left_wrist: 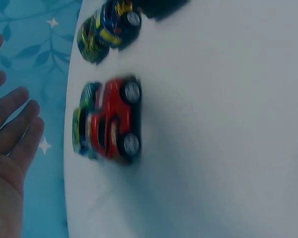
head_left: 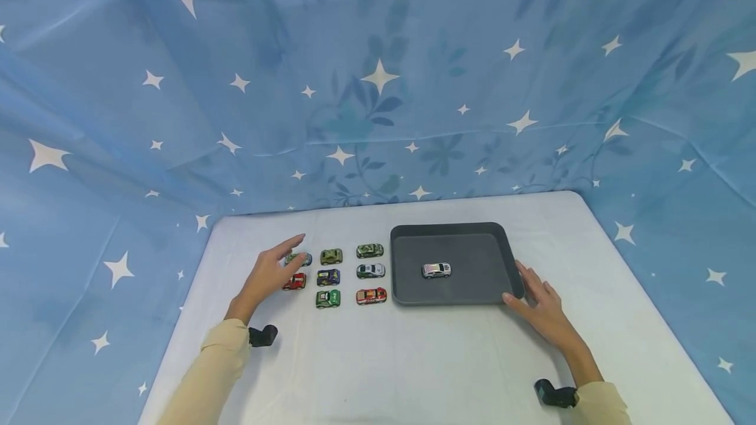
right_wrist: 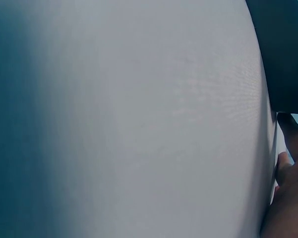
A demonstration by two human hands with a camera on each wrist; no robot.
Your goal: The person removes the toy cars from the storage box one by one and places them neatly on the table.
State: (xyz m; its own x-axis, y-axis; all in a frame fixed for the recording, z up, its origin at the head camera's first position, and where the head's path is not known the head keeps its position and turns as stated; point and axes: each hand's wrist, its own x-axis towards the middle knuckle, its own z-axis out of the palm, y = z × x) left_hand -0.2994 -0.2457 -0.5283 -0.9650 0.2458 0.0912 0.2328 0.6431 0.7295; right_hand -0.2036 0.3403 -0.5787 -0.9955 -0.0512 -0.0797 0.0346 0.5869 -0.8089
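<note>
Toy cars stand in rows on the white table. My left hand (head_left: 276, 267) hovers over the left column with fingers stretched out, holding nothing. Its fingers partly cover a blue-green car (head_left: 301, 258), and a red car (head_left: 294, 281) sits just below them. In the left wrist view the red car (left_wrist: 114, 119) is close, the blue-green car (left_wrist: 83, 124) sits behind it, and my open left hand (left_wrist: 12, 134) is at the left edge. A dark grey tray (head_left: 478, 274) holds one silver car (head_left: 436, 270). My right hand (head_left: 536, 295) rests flat against the tray's near right corner.
Further cars stand between the left column and the tray: olive (head_left: 331, 256), blue (head_left: 328, 277), green (head_left: 327, 298), camouflage (head_left: 369, 250), white (head_left: 370, 271) and red-orange (head_left: 371, 296). A blue starred cloth hangs behind and on both sides. The right wrist view shows the tray edge (right_wrist: 282, 54).
</note>
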